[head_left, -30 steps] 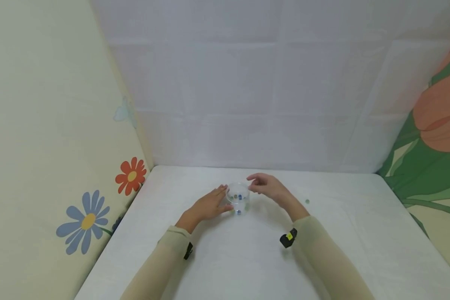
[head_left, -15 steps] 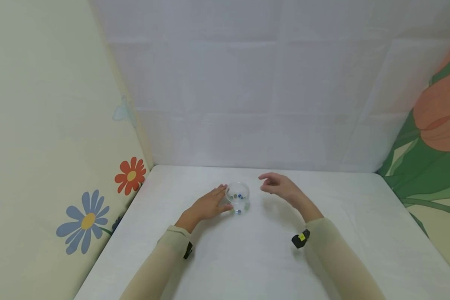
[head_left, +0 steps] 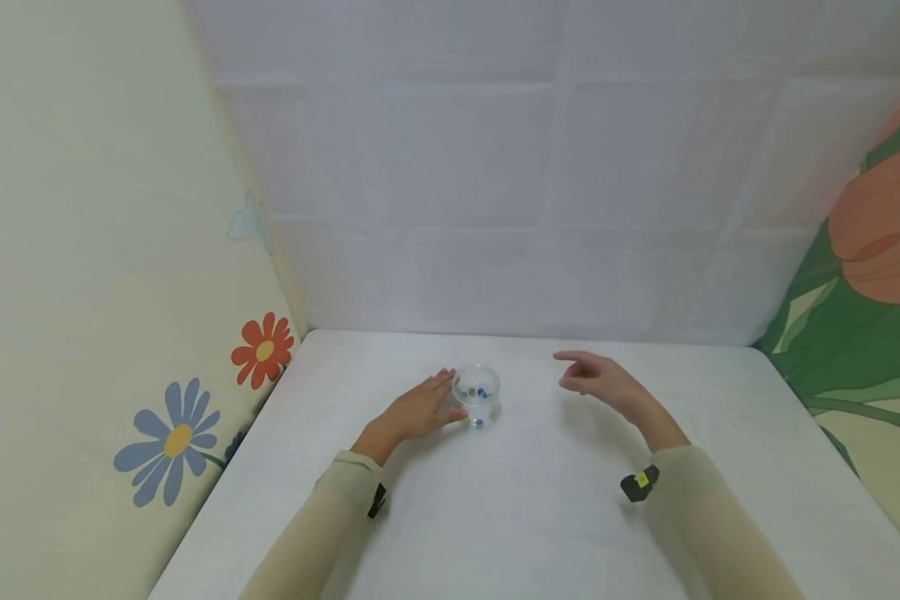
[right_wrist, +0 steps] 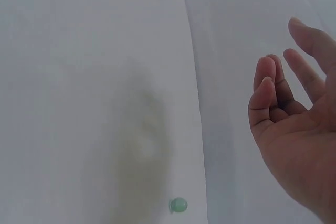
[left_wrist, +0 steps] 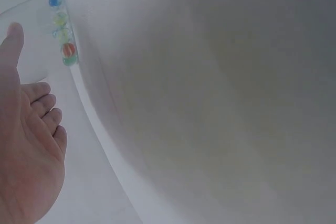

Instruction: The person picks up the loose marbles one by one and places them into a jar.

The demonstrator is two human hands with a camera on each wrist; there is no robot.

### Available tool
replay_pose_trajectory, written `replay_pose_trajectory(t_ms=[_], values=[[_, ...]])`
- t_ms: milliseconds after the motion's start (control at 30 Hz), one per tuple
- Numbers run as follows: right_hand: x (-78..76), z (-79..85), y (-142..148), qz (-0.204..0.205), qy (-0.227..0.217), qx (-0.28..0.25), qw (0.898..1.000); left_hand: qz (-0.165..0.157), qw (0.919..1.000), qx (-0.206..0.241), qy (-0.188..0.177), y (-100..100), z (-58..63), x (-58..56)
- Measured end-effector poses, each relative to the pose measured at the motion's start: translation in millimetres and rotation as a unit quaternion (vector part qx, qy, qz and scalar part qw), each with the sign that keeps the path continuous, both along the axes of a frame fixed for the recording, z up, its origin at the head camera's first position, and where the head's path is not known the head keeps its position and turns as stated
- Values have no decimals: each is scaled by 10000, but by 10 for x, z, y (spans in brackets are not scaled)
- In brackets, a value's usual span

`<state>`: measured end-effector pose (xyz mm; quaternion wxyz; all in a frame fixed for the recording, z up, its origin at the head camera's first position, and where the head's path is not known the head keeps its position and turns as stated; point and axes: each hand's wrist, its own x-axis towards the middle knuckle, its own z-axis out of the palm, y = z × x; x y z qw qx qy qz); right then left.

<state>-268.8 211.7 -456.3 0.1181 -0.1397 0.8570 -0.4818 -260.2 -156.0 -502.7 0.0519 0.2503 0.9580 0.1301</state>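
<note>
A clear plastic cup point(head_left: 487, 408) stands upright on the white table, with several glass marbles point(left_wrist: 68, 50) inside, blue, green and orange among them. My left hand point(head_left: 414, 410) holds the cup from its left side, thumb along the near wall and fingers at the far side. To the right of the cup, above the table, hovers my right hand point(head_left: 603, 381). Its index finger points left, the other fingers are loosely bent, and it holds nothing. A single pale green marble point(right_wrist: 179, 205) lies on the table in the right wrist view; in the head view the right arm hides it.
The white table point(head_left: 510, 517) meets a white cloth backdrop point(head_left: 480, 208) behind the cup. Flower-printed cloth point(head_left: 176, 442) hangs on the left, and cloth with a large tulip print point(head_left: 888, 242) on the right. Each wrist wears a small black camera point(head_left: 640, 483).
My right hand has moved from the cup's rim out to the right, passing over the loose marble's spot. The left hand and the cup stay in place.
</note>
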Motion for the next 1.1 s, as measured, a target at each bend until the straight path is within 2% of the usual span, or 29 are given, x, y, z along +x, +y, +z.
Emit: replay_pose_trajectory(t_ms=[400,700,1100], values=[[35,-94,464,-423,30,478,9980,-87,9999,-90,100,-3,-1,-30],[33,-163,649,-727,-221,685,9948,-78,10000,-3,49,3,34,-6],[41,-318,787,-797,-502,877,9917,-14,10000,-74,3,5,17,-5]])
